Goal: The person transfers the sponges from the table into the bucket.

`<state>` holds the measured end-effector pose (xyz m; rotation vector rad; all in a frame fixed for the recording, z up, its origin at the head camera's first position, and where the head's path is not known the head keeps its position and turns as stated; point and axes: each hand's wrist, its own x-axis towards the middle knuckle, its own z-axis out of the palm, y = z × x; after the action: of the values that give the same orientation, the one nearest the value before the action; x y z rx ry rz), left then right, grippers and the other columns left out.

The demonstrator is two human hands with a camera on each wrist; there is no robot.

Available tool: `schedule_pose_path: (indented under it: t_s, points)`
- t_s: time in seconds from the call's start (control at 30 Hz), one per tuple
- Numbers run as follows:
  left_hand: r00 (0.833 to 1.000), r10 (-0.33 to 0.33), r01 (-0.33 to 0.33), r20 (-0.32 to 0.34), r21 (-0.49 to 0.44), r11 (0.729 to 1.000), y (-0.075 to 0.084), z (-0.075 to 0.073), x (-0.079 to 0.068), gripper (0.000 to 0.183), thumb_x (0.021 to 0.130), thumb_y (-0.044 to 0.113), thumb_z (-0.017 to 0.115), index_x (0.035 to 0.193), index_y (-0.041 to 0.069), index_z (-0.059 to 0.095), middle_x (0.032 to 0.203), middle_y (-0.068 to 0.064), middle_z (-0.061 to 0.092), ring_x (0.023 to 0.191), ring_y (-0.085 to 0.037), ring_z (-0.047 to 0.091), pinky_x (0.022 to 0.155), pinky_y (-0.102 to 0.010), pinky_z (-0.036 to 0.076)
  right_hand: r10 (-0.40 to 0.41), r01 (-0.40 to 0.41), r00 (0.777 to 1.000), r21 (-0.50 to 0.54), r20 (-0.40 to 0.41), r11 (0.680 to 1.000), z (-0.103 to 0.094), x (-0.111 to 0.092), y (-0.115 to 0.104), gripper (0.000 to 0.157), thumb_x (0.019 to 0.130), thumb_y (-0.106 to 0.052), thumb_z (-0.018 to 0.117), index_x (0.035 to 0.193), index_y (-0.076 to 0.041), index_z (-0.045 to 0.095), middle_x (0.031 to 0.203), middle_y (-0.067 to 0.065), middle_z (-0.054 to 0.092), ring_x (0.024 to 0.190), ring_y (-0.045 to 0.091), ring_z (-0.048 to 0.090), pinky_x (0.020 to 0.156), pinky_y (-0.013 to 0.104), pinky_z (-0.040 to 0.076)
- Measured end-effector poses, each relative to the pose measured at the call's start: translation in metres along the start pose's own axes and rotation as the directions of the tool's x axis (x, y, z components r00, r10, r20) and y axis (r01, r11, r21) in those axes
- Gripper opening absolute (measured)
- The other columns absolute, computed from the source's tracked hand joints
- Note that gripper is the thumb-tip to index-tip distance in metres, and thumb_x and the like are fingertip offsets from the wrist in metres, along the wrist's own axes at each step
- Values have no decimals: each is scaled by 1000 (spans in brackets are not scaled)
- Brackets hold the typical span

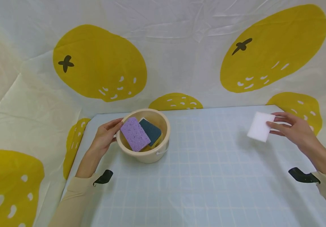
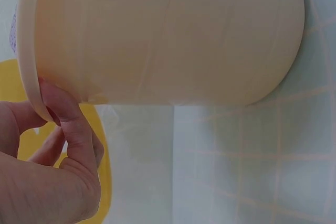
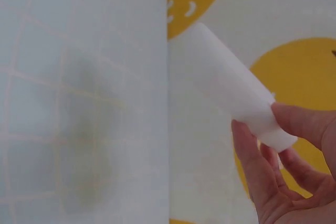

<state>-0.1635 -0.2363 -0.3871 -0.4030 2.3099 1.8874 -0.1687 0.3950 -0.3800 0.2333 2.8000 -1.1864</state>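
A cream bucket [image 1: 148, 157] stands upright at the table's back left. My left hand [image 1: 104, 134] pinches its rim, thumb on one side and fingers on the other, as the left wrist view shows close up [image 2: 63, 150]. Inside the bucket lie a purple sponge [image 1: 135, 134] and a dark green and yellow scrub sponge [image 1: 151, 130], with a bit of something white behind them. Over at the right, my right hand [image 1: 293, 126] grips a white sponge block [image 1: 260, 126] by one end. That block [image 3: 231, 82] is held above the table, its shadow falling below it.
A pale blue cloth with a light grid covers the table [image 1: 202, 176]. White fabric printed with large yellow fruit [image 1: 100, 63] hangs behind and at the left side. The bucket's thin handle [image 1: 164, 150] hangs down at its right.
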Motion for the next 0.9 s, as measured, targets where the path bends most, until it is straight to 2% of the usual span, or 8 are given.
schedule_pose_path:
  t_s: [0.07, 0.17, 0.3, 0.4, 0.47, 0.53, 0.77, 0.9]
  points:
    - [1000, -4, 4, -4, -2, 1000, 0, 0, 0, 51, 90, 42, 61, 135, 22, 53, 133, -2, 52, 113, -16, 52, 82, -27, 52, -21, 22, 1000, -13, 8, 1000, 0, 1, -6, 85, 83, -60, 59, 148, -11, 31, 138, 19, 35, 110, 25, 48, 90, 57, 43]
    - [1000, -11, 11, -7, -7, 1000, 0, 1, 0, 51, 89, 42, 62, 135, 22, 54, 134, -2, 52, 113, -16, 52, 79, -25, 53, -56, 56, 998, -22, 4, 998, 2, 3, -16, 82, 83, -58, 60, 145, -11, 35, 136, 16, 38, 95, 1, 52, 80, 36, 54]
    - [1000, -9, 9, -8, -11, 1000, 0, 1, 1, 51, 90, 42, 62, 135, 21, 54, 134, -2, 52, 113, -16, 53, 78, -24, 53, -92, 92, 996, -8, 5, 996, 5, 6, -29, 77, 85, -54, 62, 142, -9, 38, 132, 15, 42, 79, -14, 52, 67, 18, 53]
    - [1000, -9, 9, -12, -10, 1000, 0, 1, 1, 51, 89, 43, 63, 134, 21, 54, 133, -2, 52, 113, -16, 53, 78, -24, 53, -96, 96, 995, 0, 24, 995, 8, 7, -40, 79, 85, -55, 61, 144, -10, 35, 136, 16, 41, 79, -15, 52, 80, 35, 54]
    - [1000, -10, 10, -14, -8, 1000, 0, 1, 1, 52, 88, 44, 63, 134, 22, 55, 133, -2, 52, 113, -16, 53, 77, -24, 53, -90, 90, 995, -4, 36, 996, 9, 8, -46, 82, 84, -57, 60, 146, -11, 33, 138, 17, 40, 81, -14, 52, 88, 48, 49]
    - [1000, -7, 7, -10, -9, 1000, 0, 0, 1, 52, 88, 44, 63, 134, 22, 55, 133, -2, 53, 113, -16, 53, 77, -24, 53, -92, 92, 995, -1, 45, 996, 11, 8, -52, 83, 83, -58, 60, 147, -13, 32, 140, 16, 39, 84, -11, 52, 91, 54, 43]
    - [1000, 0, 0, -9, -14, 1000, 0, 0, 1, 49, 90, 42, 62, 134, 22, 55, 132, -1, 53, 113, -16, 53, 77, -24, 53, -121, 120, 992, 8, 38, 993, 21, 12, -74, 82, 81, -59, 62, 145, -14, 35, 137, 13, 41, 96, 5, 57, 77, 27, 54]
    - [1000, 0, -1, -6, -16, 1000, 0, 0, 0, 50, 90, 42, 62, 135, 21, 54, 133, -2, 53, 112, -16, 53, 77, -25, 54, -146, 144, 989, 33, 33, 989, 27, 13, -87, 78, 82, -56, 63, 142, -13, 38, 136, 13, 42, 94, 5, 57, 74, 25, 54]
